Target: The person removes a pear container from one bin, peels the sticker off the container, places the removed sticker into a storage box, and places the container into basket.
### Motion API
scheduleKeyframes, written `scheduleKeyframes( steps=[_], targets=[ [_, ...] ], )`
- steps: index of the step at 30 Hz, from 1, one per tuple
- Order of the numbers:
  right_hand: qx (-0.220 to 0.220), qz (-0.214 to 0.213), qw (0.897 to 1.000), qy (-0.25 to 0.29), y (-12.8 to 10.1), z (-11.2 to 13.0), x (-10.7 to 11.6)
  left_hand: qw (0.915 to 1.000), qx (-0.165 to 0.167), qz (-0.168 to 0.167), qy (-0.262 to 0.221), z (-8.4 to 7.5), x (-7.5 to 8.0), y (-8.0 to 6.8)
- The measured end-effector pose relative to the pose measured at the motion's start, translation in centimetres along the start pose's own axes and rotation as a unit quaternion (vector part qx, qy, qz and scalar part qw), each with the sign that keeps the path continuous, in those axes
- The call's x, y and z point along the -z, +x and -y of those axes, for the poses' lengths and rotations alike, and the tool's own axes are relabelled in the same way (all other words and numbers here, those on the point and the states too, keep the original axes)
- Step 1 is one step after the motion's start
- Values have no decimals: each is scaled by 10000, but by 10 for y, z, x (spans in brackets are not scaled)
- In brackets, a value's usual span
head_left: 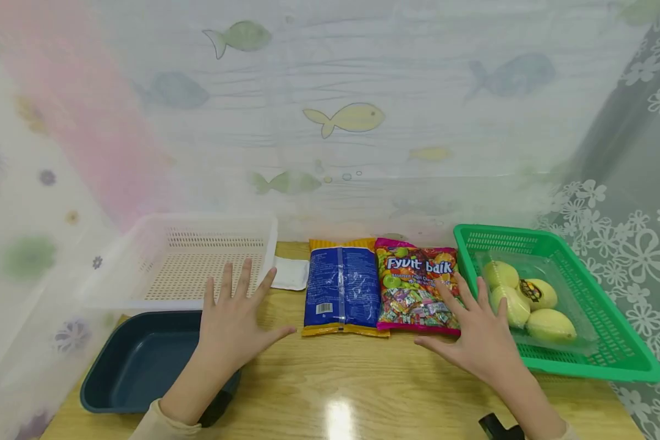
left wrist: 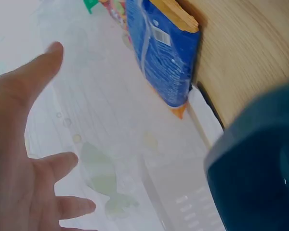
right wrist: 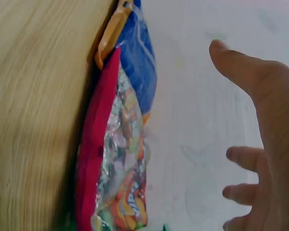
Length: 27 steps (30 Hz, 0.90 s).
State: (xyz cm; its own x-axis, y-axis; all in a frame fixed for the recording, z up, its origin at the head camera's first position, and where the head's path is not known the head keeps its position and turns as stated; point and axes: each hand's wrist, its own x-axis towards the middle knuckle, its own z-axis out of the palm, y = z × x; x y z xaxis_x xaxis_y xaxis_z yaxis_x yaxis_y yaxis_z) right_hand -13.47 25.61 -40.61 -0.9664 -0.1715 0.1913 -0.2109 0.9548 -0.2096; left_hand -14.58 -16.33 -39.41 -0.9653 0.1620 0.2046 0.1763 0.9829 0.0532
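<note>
Nearest the viewer, the glossy wooden bench carried both hands, which hovered above it with fingers straight and spread, holding nothing. The left hand hung over the near right corner of a dark blue plastic tray, its fingertips reaching toward the rim of a white perforated plastic basket lying just beyond the tray. The right hand was held over the right edge of a pink-edged bag of assorted fruit candy, with its fingers also near the left wall of a green perforated plastic basket; whether it touched the bag could not be told. Between the hands, a blue plastic snack bag with orange ends lay flat on the bench, side by side and touching the candy bag. A small white packet lay between the blue bag and the white basket. Inside the green basket sat a clear plastic pack of yellow-green fruits. Behind everything hung a translucent white curtain printed with fish
</note>
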Motion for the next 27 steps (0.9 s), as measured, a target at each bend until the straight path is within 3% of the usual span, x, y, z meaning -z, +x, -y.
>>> scheduleKeyframes(
  steps=[8,13,17,27],
  targets=[
    [367,-522,9963,580,-13,-25,10,9969,-65,-282,-734,-24,-5,-6],
    [372,-947,9908,888,-23,-40,16,9924,-264,-355,-1147,-44,-6,-7],
    [250,-1159,9877,1016,-29,-54,21,9842,-432,-434,-1658,-58,-9,-7],
    [-114,-1308,9844,1176,-40,-79,24,9660,-572,-94,-2521,-88,-25,-3]
  ],
)
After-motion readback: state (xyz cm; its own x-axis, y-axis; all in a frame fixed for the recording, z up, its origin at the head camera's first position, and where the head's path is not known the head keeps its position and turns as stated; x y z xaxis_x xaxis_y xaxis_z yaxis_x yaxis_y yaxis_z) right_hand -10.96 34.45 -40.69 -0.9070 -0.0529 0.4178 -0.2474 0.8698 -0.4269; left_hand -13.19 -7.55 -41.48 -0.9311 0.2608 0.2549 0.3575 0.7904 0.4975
